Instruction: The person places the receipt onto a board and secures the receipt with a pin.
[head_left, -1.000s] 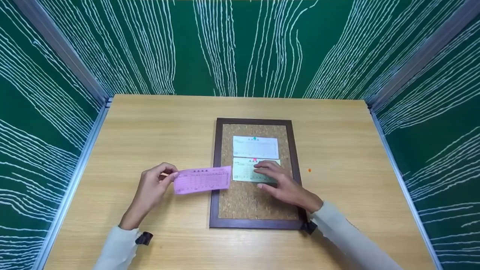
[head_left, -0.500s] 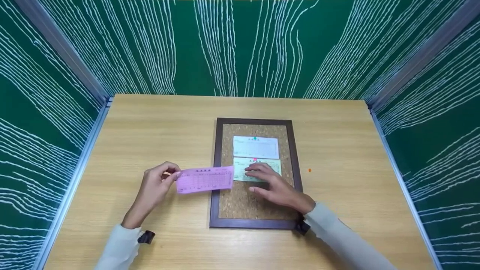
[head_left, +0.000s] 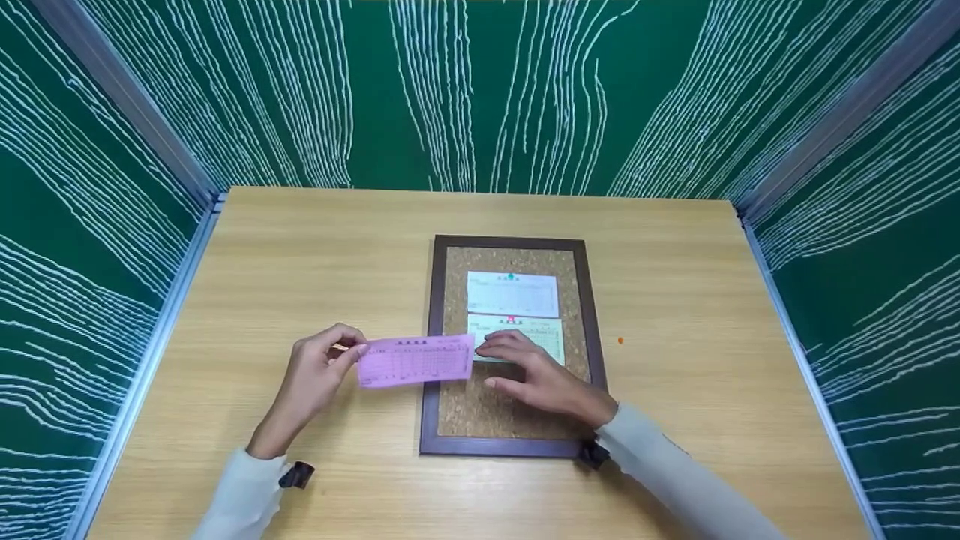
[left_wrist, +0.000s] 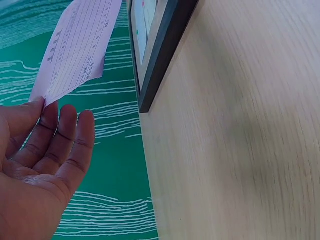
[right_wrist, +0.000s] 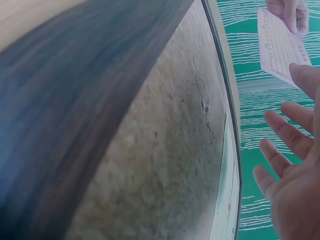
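My left hand (head_left: pixel 319 371) pinches the left end of a pink printed slip (head_left: pixel 416 361) between thumb and forefinger. The slip is held up, its right end overlapping the left frame of the corkboard (head_left: pixel 517 416) in the head view. In the left wrist view the other fingers curve loosely below the slip (left_wrist: pixel 75 50). My right hand (head_left: pixel 544 379) hovers over the board with fingers spread and relaxed, holding nothing, its fingertips near the slip's right end. Beneath it, partly hidden, is a green slip (head_left: pixel 551 349) with a red pin at its top. Above that lies a white slip (head_left: pixel 512 295) with a green pin.
The dark-framed board lies on a wooden table (head_left: pixel 322 255). A small orange pin-like piece (head_left: pixel 620 340) rests on the table right of the board. Green panels (head_left: pixel 495 97) with white wavy lines stand around the back and sides.
My right hand has moved left across the green slip toward the pink slip's right end. The left hand, with the pink slip, has shifted slightly right.
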